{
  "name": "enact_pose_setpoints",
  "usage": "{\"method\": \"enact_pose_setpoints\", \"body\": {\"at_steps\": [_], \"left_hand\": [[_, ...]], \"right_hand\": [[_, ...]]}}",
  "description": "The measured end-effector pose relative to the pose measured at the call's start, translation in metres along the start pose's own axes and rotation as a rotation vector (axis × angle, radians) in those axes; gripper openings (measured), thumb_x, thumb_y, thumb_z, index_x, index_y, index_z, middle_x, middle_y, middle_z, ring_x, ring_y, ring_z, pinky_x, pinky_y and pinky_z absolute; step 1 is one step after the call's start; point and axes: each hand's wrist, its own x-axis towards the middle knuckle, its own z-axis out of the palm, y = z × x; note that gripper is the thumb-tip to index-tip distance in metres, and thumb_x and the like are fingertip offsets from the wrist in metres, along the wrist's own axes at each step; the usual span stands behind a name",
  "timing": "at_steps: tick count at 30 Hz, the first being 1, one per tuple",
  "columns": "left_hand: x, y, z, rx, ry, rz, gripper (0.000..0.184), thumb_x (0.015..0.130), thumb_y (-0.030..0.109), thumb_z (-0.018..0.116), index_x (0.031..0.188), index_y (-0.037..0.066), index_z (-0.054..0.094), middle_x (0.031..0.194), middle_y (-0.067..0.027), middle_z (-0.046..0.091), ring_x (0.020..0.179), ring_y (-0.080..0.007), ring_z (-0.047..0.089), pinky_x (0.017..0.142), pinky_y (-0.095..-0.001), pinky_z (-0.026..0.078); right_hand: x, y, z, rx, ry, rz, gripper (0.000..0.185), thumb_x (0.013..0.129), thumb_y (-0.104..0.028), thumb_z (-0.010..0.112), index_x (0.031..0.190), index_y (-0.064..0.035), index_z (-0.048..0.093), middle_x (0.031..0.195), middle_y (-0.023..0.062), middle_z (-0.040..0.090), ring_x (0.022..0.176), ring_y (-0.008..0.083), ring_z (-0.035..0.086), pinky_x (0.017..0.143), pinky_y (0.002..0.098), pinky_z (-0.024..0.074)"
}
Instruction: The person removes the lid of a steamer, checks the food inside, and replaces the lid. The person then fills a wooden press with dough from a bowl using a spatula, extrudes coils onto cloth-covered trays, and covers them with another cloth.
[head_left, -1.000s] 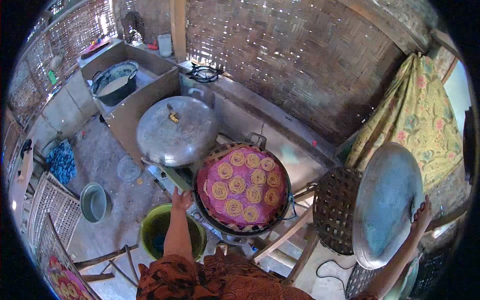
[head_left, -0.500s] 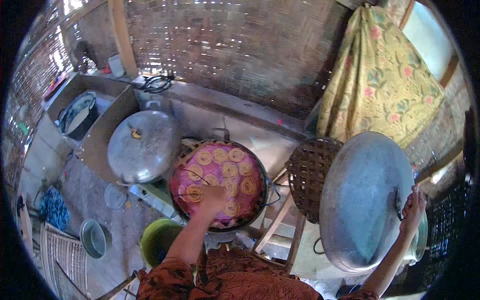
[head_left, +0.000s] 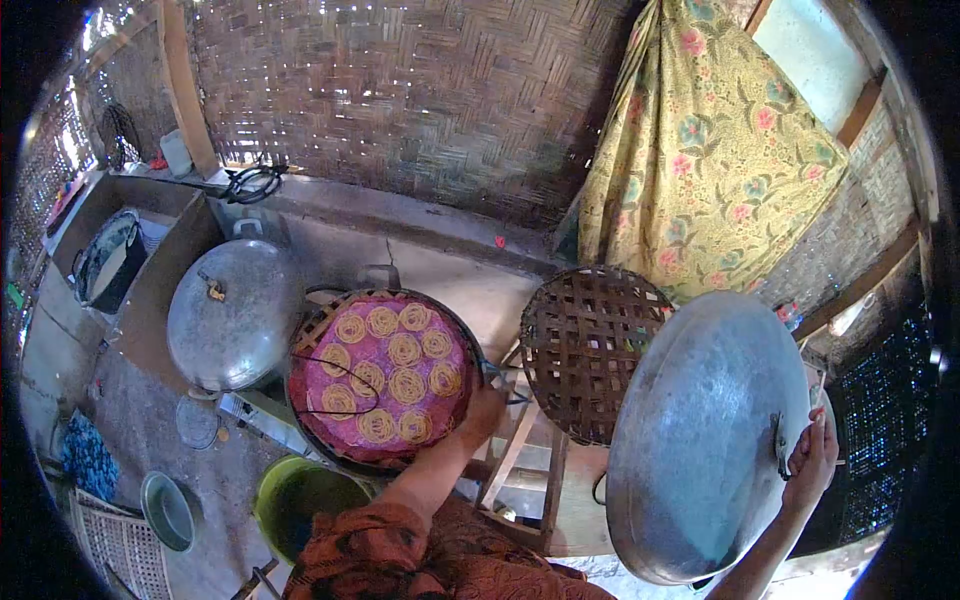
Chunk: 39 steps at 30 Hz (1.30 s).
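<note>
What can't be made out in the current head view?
All in the head view:
Left hand: its back hides the fingers, so any grip is unclear.
Large lid: its underside faces away from the camera.
Smaller lid: it covers whatever lies beneath.
Green tub: shadow and the sleeve obscure its inside.
Right forearm: cut off by the bottom edge.

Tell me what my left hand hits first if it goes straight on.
Likely the blue cord at the pan's edge, just past the left hand; depth is unclear, they may already touch.
</note>
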Motion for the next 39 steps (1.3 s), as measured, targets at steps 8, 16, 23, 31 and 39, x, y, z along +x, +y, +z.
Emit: {"method": "enact_pose_setpoints", "body": {"at_steps": [8,16,23,31,39], "left_hand": [[-0.11,-0.133,-0.048,-0.331,0.545,-0.637,0.057,0.075,0.023,0.067,0.122,-0.003,0.048,0.098,-0.0245,0.06,0.093,-0.0388,0.058,0.085,-0.048,0.042],[-0.138,-0.156,-0.064,-0.217,0.567,-0.762,0.067,0.072,0.04,0.071,0.123,0.003,0.049,0.124,-0.0222,0.048,0.114,-0.0384,0.047,0.098,-0.0483,0.036],[-0.24,-0.19,-0.164,-0.871,1.23,-0.54,0.046,0.086,0.027,0.061,0.122,0.002,0.049,0.125,-0.0178,0.049,0.116,-0.0313,0.047,0.098,-0.0401,0.036],[-0.309,-0.206,-0.136,-0.309,1.069,-0.739,0.041,0.088,0.031,0.055,0.124,0.013,0.054,0.135,-0.0182,0.041,0.124,-0.0381,0.038,0.104,-0.0471,0.028],[-0.312,-0.217,-0.026,-0.549,0.846,-1.066,0.063,0.075,0.037,0.069,0.131,0.024,0.043,0.142,-0.016,0.03,0.131,-0.0412,0.024,0.107,-0.0509,0.02]], "right_hand": [[-0.007,0.003,0.016,0.048,-0.058,-0.024,0.019,0.094,-0.026,0.052,0.1,-0.0077,0.055,0.057,-0.0088,0.032,0.041,-0.0023,0.023,0.034,0.0168,0.0143],[-0.02,-0.027,0.141,0.119,-0.262,-0.088,0.02,0.092,-0.024,0.055,0.101,-0.0066,0.058,0.059,-0.009,0.038,0.045,-0.0022,0.028,0.037,0.016,0.0183],[-0.06,-0.052,0.285,0.154,-0.596,-0.191,0.023,0.092,-0.025,0.056,0.101,-0.0041,0.062,0.063,-0.0079,0.043,0.052,0.0007,0.034,0.044,0.0177,0.0251],[-0.143,-0.015,0.44,0.188,-0.971,-0.198,0.025,0.093,-0.026,0.053,0.09,-0.0029,0.061,0.061,-0.0058,0.043,0.056,0.0046,0.037,0.048,0.0234,0.03],[-0.185,0.125,0.541,0.161,-1.11,0.136,0.022,0.092,-0.031,0.054,0.083,-0.0107,0.055,0.055,-0.0048,0.041,0.043,0.0058,0.036,0.037,0.0226,0.0279]]}}
